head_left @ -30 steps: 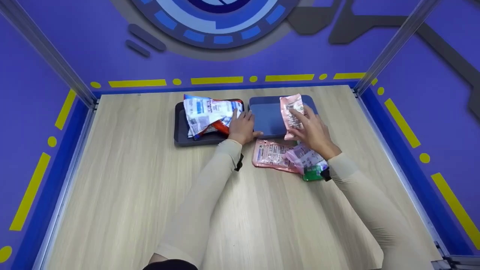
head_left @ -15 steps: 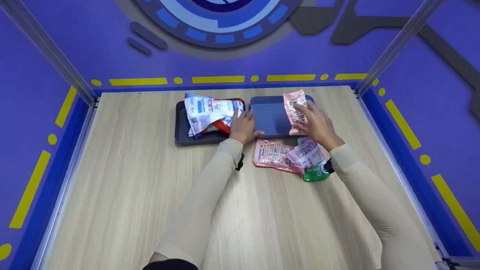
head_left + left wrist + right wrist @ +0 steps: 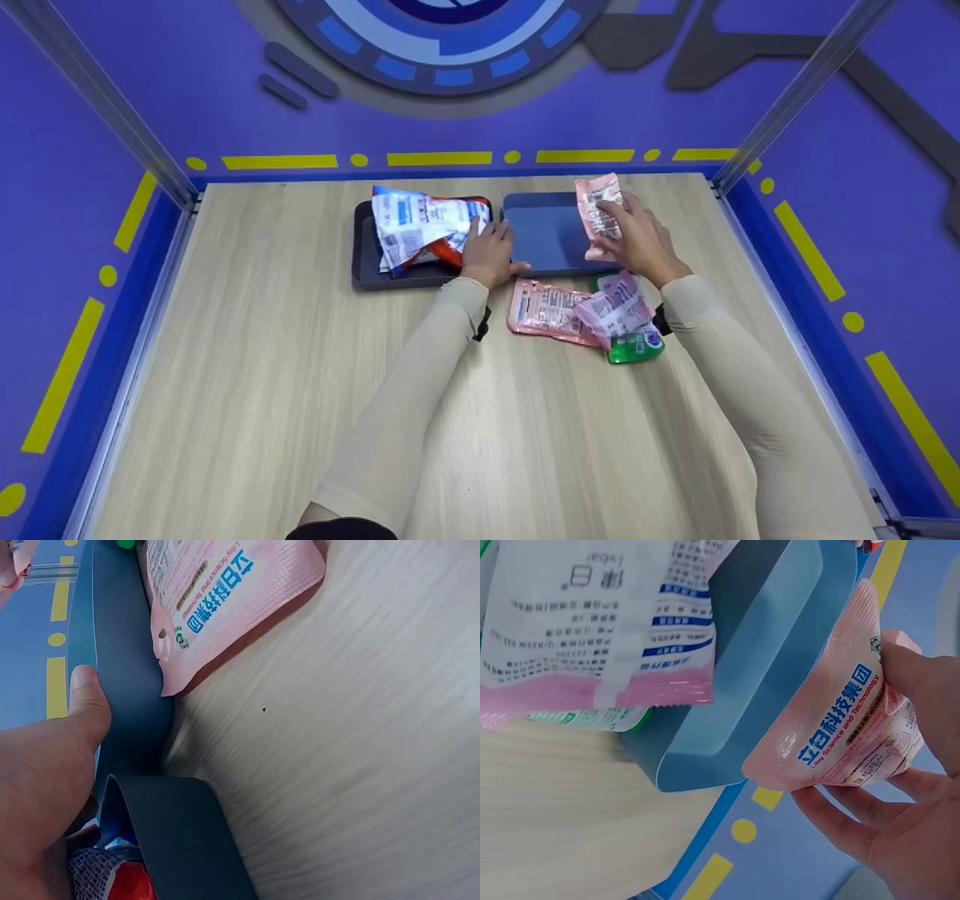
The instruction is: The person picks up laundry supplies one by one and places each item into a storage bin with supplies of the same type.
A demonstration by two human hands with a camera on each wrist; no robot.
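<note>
In the head view, my right hand [image 3: 643, 238] pinches a pink printed pouch [image 3: 596, 206] above the right side of the blue-grey tray [image 3: 546, 234]. The right wrist view has thumb and fingers on opposite sides of that pouch [image 3: 829, 724]. My left hand [image 3: 489, 253] rests where the two trays meet, fingers extended by the packets, the thumb [image 3: 88, 701] touching the blue-grey tray's wall. Left of it stands the dark tray [image 3: 375, 285], which holds a white-and-blue bag [image 3: 409, 225] over a red one [image 3: 448, 253].
In front of the blue-grey tray lies another pink pouch [image 3: 547, 309]. A lilac-and-white packet [image 3: 615, 309] overlaps it and a green packet [image 3: 637, 346]. Purple panels [image 3: 480, 135] with yellow marks surround the wooden table [image 3: 465, 420] at the back and sides.
My right hand has carried the pink pouch a little rightward and back, uncovering more of the lilac and green packets. The left hand has stayed on the trays' edges.
</note>
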